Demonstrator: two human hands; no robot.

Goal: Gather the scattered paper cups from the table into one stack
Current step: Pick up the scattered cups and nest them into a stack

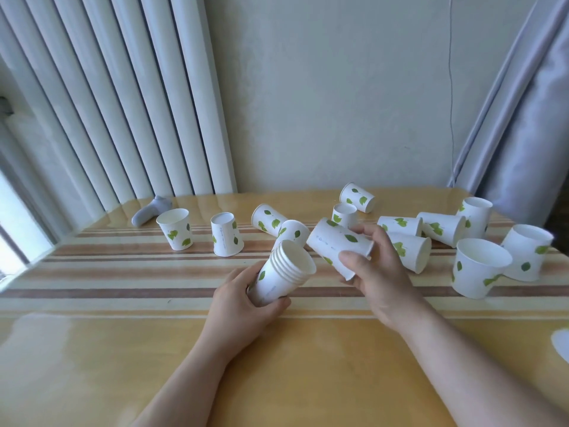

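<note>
My left hand (243, 298) grips a stack of several nested white paper cups with green leaves (284, 272), tilted with its open mouth up and to the right. My right hand (377, 269) holds a single cup (338, 245) on its side, its base pointing at the stack's mouth, a small gap apart. Several loose cups lie scattered on the table: an upright one (175, 228), an upside-down one (226, 238), several on their sides (409, 249), and a large upright one (477, 271) at the right.
The yellow table with brown stripes (123, 272) meets the wall at the back. A grey sock (147, 210) lies at the back left by white vertical blinds (107, 103). A grey curtain (523, 118) hangs at the right.
</note>
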